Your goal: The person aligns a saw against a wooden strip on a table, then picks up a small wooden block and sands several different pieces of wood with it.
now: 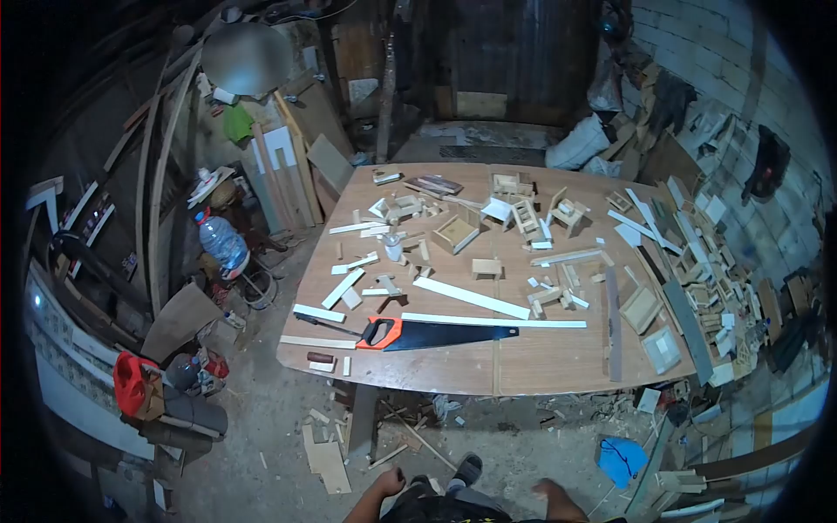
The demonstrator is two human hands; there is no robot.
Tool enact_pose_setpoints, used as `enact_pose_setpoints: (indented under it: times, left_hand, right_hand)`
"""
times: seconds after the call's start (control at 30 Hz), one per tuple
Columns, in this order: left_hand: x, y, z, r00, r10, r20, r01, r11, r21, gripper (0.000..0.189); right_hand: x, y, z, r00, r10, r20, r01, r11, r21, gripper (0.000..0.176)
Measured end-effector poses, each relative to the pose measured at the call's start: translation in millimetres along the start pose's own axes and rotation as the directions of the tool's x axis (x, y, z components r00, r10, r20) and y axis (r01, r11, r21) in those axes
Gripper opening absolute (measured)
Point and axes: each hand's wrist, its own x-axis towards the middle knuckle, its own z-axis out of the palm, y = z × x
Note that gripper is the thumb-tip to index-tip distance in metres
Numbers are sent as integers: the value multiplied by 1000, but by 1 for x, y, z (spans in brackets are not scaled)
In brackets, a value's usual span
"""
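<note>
The wooden table (532, 366) fills the middle of the workshop, strewn with offcuts (353, 298) and small wooden boxes (456, 234); the handsaw (440, 334) lies flat close to the near edge, toward the near left corner, its orange-and-black handle (381, 332) to the left and the blade pointing right; a long white strip (497, 322) lies just beside the blade on its far side; the saw is probably fairly light, its blade thin, springy and sharp along the teeth, so the handle is the place to grip; the left hand (390, 481) is curled into a loose fist, holding nothing, well short of the table; the right hand (551, 493) is blurred, and I cannot tell whether it is spread or closed.
</note>
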Motion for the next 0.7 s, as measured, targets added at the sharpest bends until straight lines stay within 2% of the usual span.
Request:
enact_pose_setpoints:
  times: [0.03, 0.07, 0.1, 0.13, 0.17, 0.2, 0.23, 0.27, 0.3, 0.33, 0.37, 0.43, 0.47, 0.53, 0.57, 0.6, 0.63, 0.67, 0.7]
  left_hand:
    - [-16, -9, -6, 997, -66, 47, 66, 998, 3, 32]
    - [-37, -22, -12, 986, -142, 91, 142, 990, 2, 31]
    - [-47, -36, -20, 989, -135, 63, 136, 991, -18, 31]
    - [-51, -45, -24, 990, -136, 18, 137, 988, -63, 31]
    - [-57, -36, -35, 948, -317, -22, 310, 938, -156, 34]
    - [-67, -34, -45, 935, -341, -93, 322, 931, -174, 37]
    - [-74, -40, -50, 938, -201, -284, 151, 971, -187, 37]
    - [-79, -50, -47, 880, -147, -451, 90, 985, -145, 37]
    - [-92, -32, -59, 822, -215, -526, 84, 961, -262, 32]
    - [-106, -22, -67, 782, -183, -596, -27, 945, -326, 23]
    - [-126, -8, -80, 809, -237, -537, -10, 909, -417, 16]
    - [-152, -10, -74, 798, -212, -563, -53, 907, -417, 7]
    - [-162, -17, -59, 762, -270, -589, -37, 889, -457, 7]
    - [-184, -39, -28, 732, -189, -654, -261, 809, -526, 15]
    - [-210, -49, -19, 703, -230, -672, -253, 803, -540, 15]
    - [-237, -52, -9, 715, -292, -636, -203, 783, -588, 14]
    - [-256, -58, 5, 724, -351, -594, -157, 754, -637, 14]
    - [-276, -70, 21, 688, -388, -614, -154, 748, -646, 12]
    - [-300, -74, 34, 660, -423, -621, -161, 728, -666, 12]
  right_hand:
    - [10, 8, -23, 1000, -11, 12, 12, 1000, -18, 28]
    - [18, 13, -37, 983, 164, -87, -130, 941, 311, 23]
    - [20, 2, -48, 926, 353, -133, -209, 772, 600, 18]
    - [-12, 14, -83, 932, 328, -154, -201, 821, 535, 18]
    - [-68, -40, -95, 965, 132, -225, 6, 852, 523, 18]
    - [-130, -113, -94, 962, -74, -264, 199, 851, 486, 19]
    - [-121, -134, -106, 966, -114, -232, 195, 909, 368, 19]
    - [-120, -150, -108, 967, -188, -171, 208, 973, 102, 20]
    - [-119, -170, -110, 964, -250, -94, 233, 959, -160, 22]
    - [-120, -191, -105, 963, -263, -57, 252, 955, -154, 23]
    - [-121, -209, -98, 962, -271, -21, 257, 932, -257, 23]
    - [-124, -253, -74, 979, -190, -75, 190, 982, -8, 22]
    - [-123, -274, -61, 977, -206, -54, 201, 976, -81, 22]
    - [-119, -314, -20, 960, -273, -67, 259, 951, -171, 17]
    - [-120, -329, 10, 949, -308, -73, 288, 935, -206, 15]
    - [-111, -339, 31, 905, -411, 107, 422, 840, -342, 16]
    - [-116, -352, 64, 911, -397, 114, 413, 867, -279, 18]
    - [-122, -366, 98, 917, -381, 117, 398, 891, -218, 19]
    - [-125, -379, 128, 859, -449, 245, 511, 781, -359, 21]
